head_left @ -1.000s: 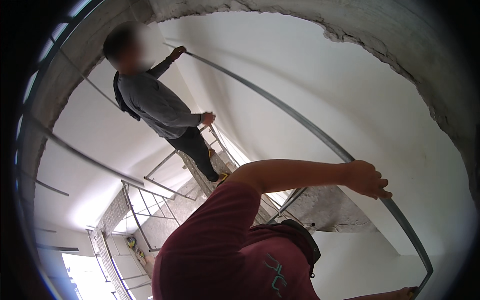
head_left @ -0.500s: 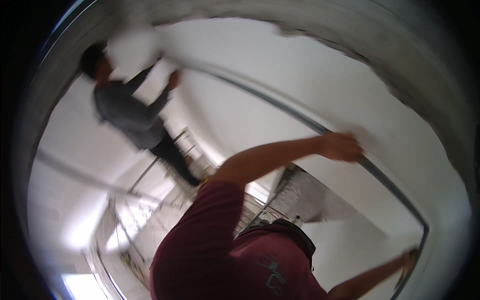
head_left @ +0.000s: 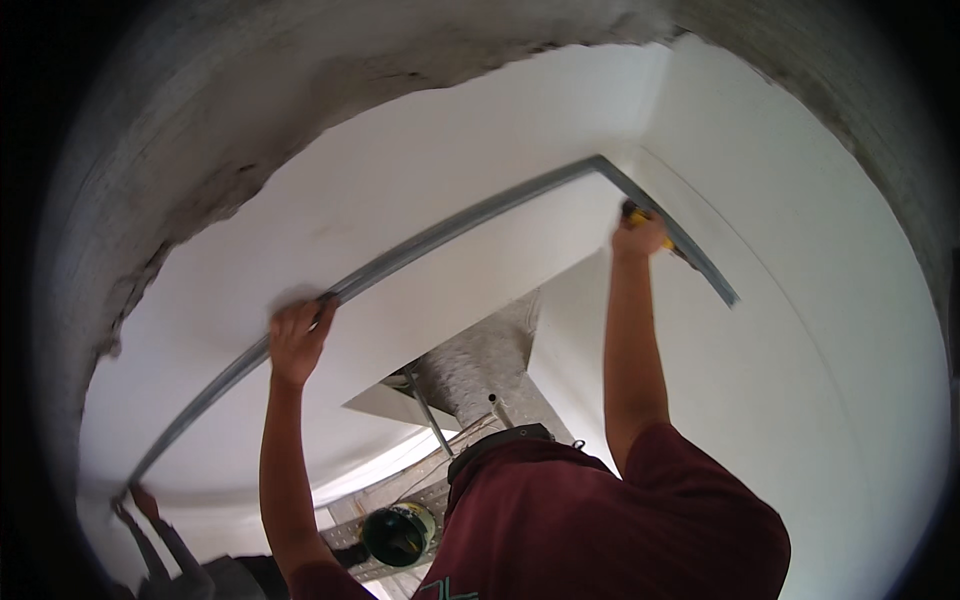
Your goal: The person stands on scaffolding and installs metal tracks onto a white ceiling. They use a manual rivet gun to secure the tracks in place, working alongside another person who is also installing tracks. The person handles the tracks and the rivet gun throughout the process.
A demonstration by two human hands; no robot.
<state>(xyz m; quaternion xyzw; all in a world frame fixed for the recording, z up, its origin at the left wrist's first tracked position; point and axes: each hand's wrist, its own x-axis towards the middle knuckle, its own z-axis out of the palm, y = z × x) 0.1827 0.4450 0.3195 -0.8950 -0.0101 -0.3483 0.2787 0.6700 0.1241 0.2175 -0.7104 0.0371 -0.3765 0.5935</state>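
Note:
A long grey metal channel (head_left: 440,236) runs along the white wall and reaches the room corner, where a shorter grey length (head_left: 700,258) continues down the right-hand wall. My left hand (head_left: 300,338) grips the long channel, fingers curled over it. Close to the corner, my right hand (head_left: 638,238) is closed around a yellow-and-black hand tool (head_left: 636,213) against the shorter length; its exact kind is partly hidden by my fingers. At the far left end, a co-worker's hands (head_left: 143,500) touch the long channel.
The co-worker's grey sleeve (head_left: 195,580) shows at the lower left. Below me stand a dark round bucket (head_left: 397,533) and perforated metal planking (head_left: 430,497). A rough grey concrete edge (head_left: 215,185) runs above the white wall. A thin metal bar (head_left: 428,412) slants beside an opening.
The view has swung toward the right-hand corner, putting the co-worker at the lower left edge. My left hand stays on the channel; the tool in my right hand now shows clearly.

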